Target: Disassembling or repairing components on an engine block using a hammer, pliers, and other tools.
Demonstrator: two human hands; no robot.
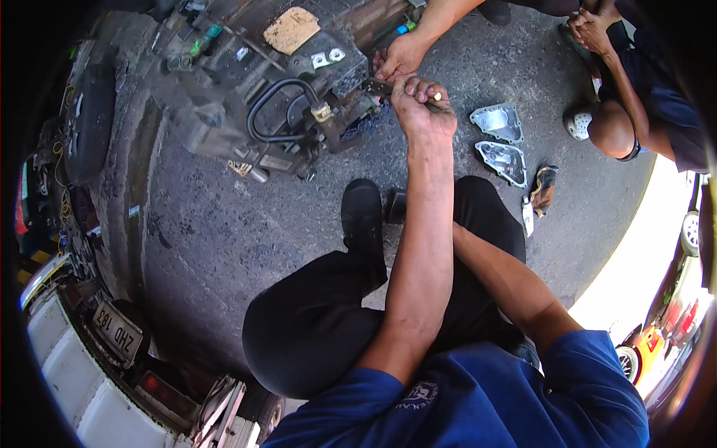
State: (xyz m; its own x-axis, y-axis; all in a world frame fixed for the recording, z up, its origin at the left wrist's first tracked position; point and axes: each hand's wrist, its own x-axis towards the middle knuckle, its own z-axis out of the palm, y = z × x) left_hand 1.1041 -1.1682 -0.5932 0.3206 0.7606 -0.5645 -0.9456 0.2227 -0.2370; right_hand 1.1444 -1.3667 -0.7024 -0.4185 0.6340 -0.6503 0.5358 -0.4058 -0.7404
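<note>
My left hand (424, 104) is closed in a fist, reaching forward at the side of a greasy machine assembly (202, 97). A dark flat metal piece (377, 86) juts from the fist toward the machine, and a small pale tip (438, 96) shows at its other side. Another person's hand (402, 57) comes in from the top and touches near the same piece. On the machine, a bent black hose (258, 112) loops beside a bracket. My right forearm (500, 269) passes behind my left one, so the right hand is hidden.
Two silver metal covers (497, 122) (502, 160) lie on the floor at right, near a small white bottle (528, 216) and a brown-black object (544, 191). Another person (635, 112) crouches beyond them. Cardboard (291, 30) rests atop the machine; a white vehicle (82, 373) stands behind left.
</note>
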